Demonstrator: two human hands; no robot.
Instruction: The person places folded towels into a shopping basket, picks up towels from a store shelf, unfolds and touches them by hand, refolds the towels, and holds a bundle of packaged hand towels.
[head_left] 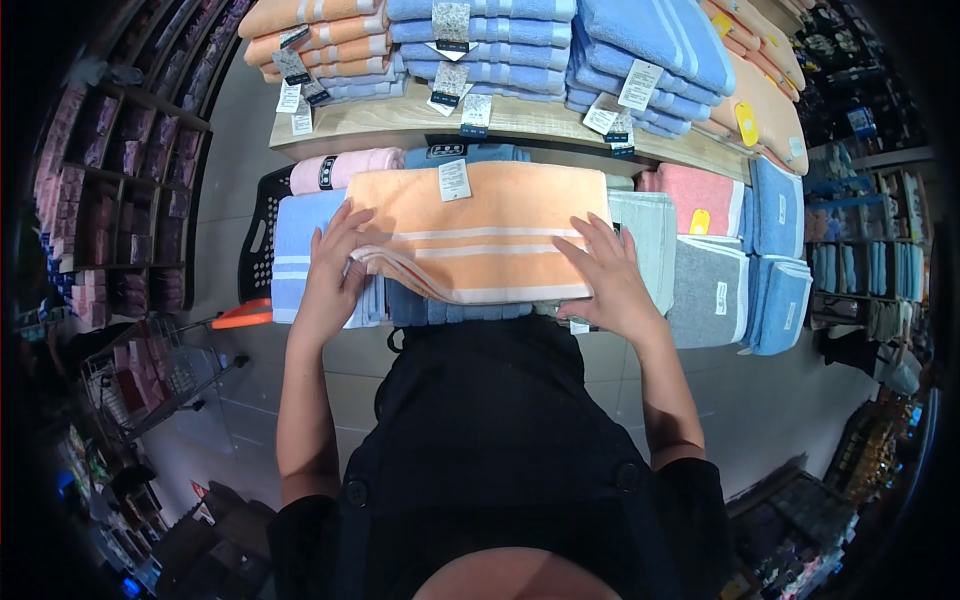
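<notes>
An orange towel with white stripes (470, 215), folded, lies across other folded towels in front of me, a white tag (454, 180) near its back edge. My left hand (338, 262) grips its left end, where the front layers bulge apart. At the right end rests my right hand (606, 275), fingers spread over the top and thumb by the front edge. Under and beside the towel are light blue towels (300, 270) on the left, dark blue ones (460, 308) below, and pale green ones (643, 250) on the right.
A wooden shelf (400, 118) behind bears stacks of orange and blue towels (650, 50). Pink, grey and blue towels (780, 300) lie to the right. A black basket (262, 235) with an orange handle (242, 314) stands left, near a metal cart (165, 375).
</notes>
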